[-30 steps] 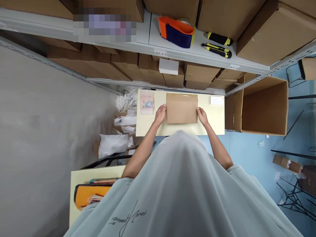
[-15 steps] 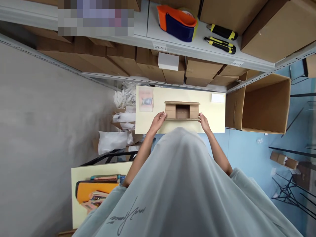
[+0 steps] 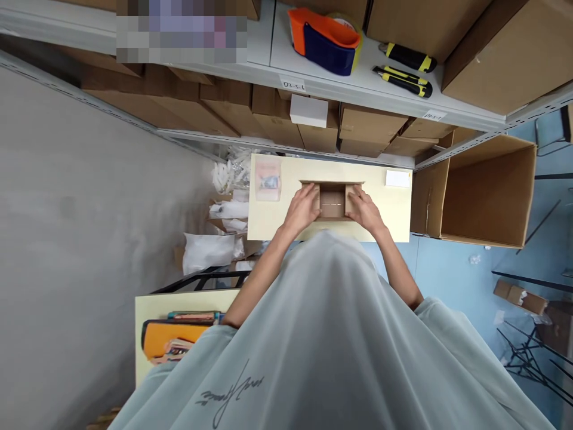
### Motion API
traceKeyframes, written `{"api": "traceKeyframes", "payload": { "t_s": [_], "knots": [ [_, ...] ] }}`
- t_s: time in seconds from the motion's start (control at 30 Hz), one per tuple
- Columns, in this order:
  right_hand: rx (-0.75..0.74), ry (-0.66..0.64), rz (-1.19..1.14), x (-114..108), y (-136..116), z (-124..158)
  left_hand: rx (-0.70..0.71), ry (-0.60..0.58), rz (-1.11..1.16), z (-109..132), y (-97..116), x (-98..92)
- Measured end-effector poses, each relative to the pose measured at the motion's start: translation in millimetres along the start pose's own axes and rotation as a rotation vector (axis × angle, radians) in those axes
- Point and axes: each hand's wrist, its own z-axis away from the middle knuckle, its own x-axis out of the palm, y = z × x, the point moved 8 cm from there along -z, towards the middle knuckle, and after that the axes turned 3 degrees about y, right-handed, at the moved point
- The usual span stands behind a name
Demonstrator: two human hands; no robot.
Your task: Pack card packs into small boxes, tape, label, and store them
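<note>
Brown cardboard box (image 3: 332,202), small, open-topped, flaps folded inward.

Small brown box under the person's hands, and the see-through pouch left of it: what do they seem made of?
The small box, under the left hand and right hand, looks like plain cardboard: matte brown, with folded flaps. The pouch seems thin plastic film: see-through with a pinkish tint, its small contents showing through.
</note>
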Motion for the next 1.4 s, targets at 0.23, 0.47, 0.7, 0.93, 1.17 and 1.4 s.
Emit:
{"api": "traceKeyframes", "payload": {
  "t_s": [0.23, 0.47, 0.7, 0.93, 1.17, 1.4],
  "knots": [
    [-0.100, -0.086, 0.289, 27.4, -39.8, -5.0, 0.084, -0.169, -0.314, -16.3, 24.4, 31.2],
    [-0.036, 0.016, 0.260, 1.9, -27.4, 9.0, 0.089, -0.126, -0.385, -12.1, 13.7, -2.8],
    [0.134, 0.185, 0.054, -28.4, 46.8, 44.3, -0.143, -0.051, -0.240, 1.0, -50.0, -43.3],
    [0.190, 0.223, -0.150, -25.1, 59.8, 31.4, -0.208, 0.000, -0.020, -4.6, -78.3, -36.7],
    [0.155, 0.400, 0.016, -57.2, 20.1, 27.3, -0.251, 0.211, 0.227, 0.0, -111.6, -68.0],
    [0.004, 0.467, 0.066, -51.7, -95.2, 21.0, -0.603, 0.238, -0.016, -18.4, -211.2, -98.4]
  ]
}}
